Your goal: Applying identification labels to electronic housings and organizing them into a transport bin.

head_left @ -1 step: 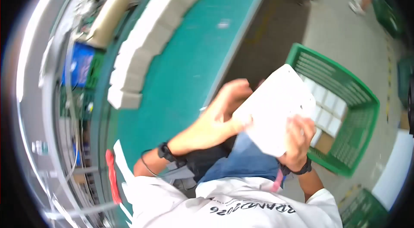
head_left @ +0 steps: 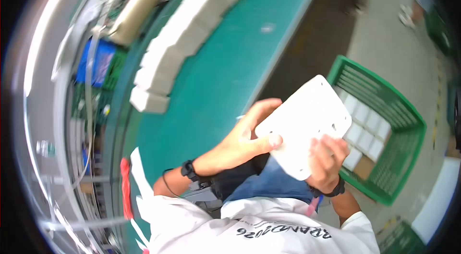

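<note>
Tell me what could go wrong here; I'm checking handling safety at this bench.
The white plastic panel is held only by its lower edges, left hand and right hand, off the green bench; a slipped grip could drop it. It might land on the white pieces in the green basket beside the person.

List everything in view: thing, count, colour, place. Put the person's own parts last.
flat plate: one, white, rounded corners, held in both hands above the lap.
crate: one, green plastic, on the floor to the person's right, holding pale square pieces.
second crate: one, green, lower right corner, partly cut off.
belt surface: one, green, running along the person's left.
blocks: a row, count unclear, off-white, along the belt.
cylinder: one, tan, upper left beyond the blocks.
blue item: one, left of the belt, too blurred to identify.
left hand: grips the plate's left edge, dark wristband.
right hand: grips the plate's lower edge, dark wristband.
</note>
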